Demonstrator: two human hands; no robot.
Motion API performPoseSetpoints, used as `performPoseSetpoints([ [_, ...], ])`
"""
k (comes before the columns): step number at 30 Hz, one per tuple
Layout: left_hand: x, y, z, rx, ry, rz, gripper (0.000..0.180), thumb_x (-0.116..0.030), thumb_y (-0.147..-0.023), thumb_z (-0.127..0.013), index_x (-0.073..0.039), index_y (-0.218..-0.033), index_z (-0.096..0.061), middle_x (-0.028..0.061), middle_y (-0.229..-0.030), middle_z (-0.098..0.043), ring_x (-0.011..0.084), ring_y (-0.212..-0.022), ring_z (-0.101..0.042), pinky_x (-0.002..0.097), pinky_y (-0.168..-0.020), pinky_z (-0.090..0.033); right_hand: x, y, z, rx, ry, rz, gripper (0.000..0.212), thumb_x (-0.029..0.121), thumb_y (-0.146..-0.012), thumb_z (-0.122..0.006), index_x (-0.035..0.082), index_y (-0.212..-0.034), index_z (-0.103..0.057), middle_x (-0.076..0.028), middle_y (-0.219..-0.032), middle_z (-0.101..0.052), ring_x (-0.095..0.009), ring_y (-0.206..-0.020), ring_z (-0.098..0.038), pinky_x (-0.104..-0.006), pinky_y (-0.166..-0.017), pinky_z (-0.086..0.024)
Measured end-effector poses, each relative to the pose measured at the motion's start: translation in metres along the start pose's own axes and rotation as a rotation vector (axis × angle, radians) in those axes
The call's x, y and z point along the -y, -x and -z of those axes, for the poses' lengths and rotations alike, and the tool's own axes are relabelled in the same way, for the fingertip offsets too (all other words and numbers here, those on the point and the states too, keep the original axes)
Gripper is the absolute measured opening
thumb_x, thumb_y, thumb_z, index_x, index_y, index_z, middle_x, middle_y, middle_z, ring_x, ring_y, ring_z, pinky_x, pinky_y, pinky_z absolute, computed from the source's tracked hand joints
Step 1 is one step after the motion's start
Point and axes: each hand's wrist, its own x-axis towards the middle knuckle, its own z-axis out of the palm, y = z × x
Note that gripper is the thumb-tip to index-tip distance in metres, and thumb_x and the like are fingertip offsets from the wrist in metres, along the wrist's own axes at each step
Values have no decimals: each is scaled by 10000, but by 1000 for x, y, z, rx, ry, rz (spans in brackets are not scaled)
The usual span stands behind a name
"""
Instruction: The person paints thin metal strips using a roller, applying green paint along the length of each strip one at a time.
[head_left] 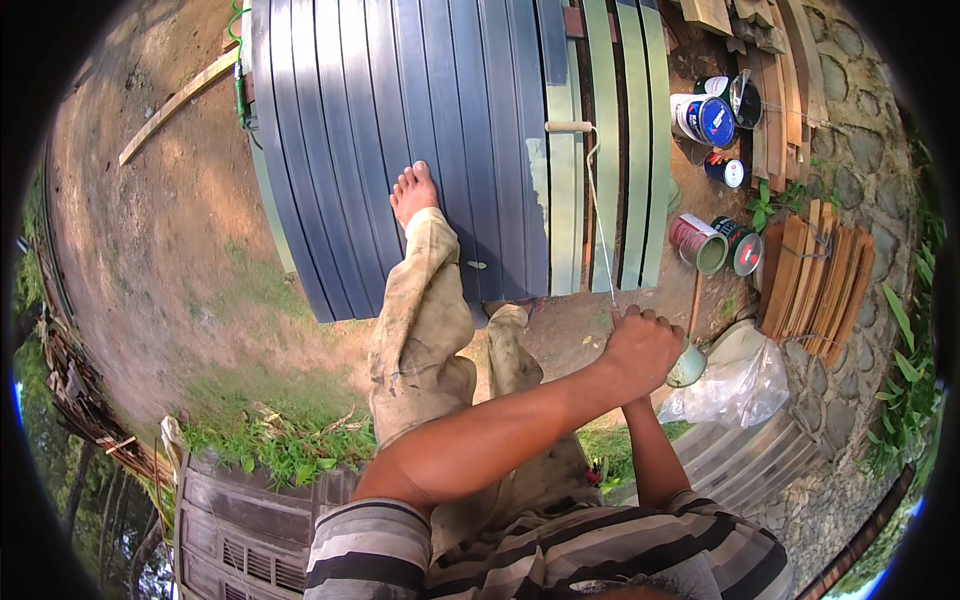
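Note:
My left hand [645, 345] is closed around the handle end of a long-rod paint roller [600, 205], its arm crossing over in front of me to the right. The roller's narrow beige sleeve [568, 127] rests across pale green slats [603, 170], just right of the dark blue-grey slats [430, 100]. A ragged pale patch [539, 185] borders the dark colour. My right forearm [655, 450] reaches up behind the left wrist, which hides my right hand. A pale green rounded container [687, 366] shows beside my left hand.
My bare foot [414, 192] stands on the dark slats. Paint cans [715, 120] and an open can [700, 243] stand to the right. Beyond are bundled wood strips [820, 280], a stone wall [855, 130] and clear plastic sheeting [735, 385]. A plank [180, 105] lies on dirt at left.

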Motion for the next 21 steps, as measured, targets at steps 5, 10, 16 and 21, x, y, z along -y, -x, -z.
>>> performPoseSetpoints([
  [5,4,-1,-22,5,-57,-48,250,-178,-842,-675,-58,-1061,-697,147,-994,-753,275,-962,-721,434,-855,-547,43,-80,47,77,-33,-97,705,78,-1005,-529,231,-1658,-312,-204,-1083,-755,-369,-919,-736,-506,-834,-577],
  [10,7,-6,-52,-61,-179,4,257,-186,-837,-681,-52,-1056,-695,150,-986,-750,277,-956,-721,446,-850,-549,26,-51,27,-31,24,16,707,88,-1005,-553,264,-1650,-322,-224,-984,-737,-396,-853,-723,-525,-772,-564],
  [16,-4,2,7,-17,-22,-34,236,-175,-840,-679,-44,-1036,-688,145,-974,-746,278,-960,-724,441,-825,-548,19,-81,17,-151,122,55,704,109,-1005,-590,307,-1634,-343,-254,-843,-709,-436,-761,-701,-554,-684,-543],
  [21,-1,5,9,63,30,-59,245,-163,-838,-689,-56,-1058,-680,151,-998,-745,291,-984,-724,445,-848,-554,24,-95,26,-126,-17,73,755,113,-996,-597,334,-1654,-297,-257,-876,-722,-398,-779,-728,-519,-680,-563],
])
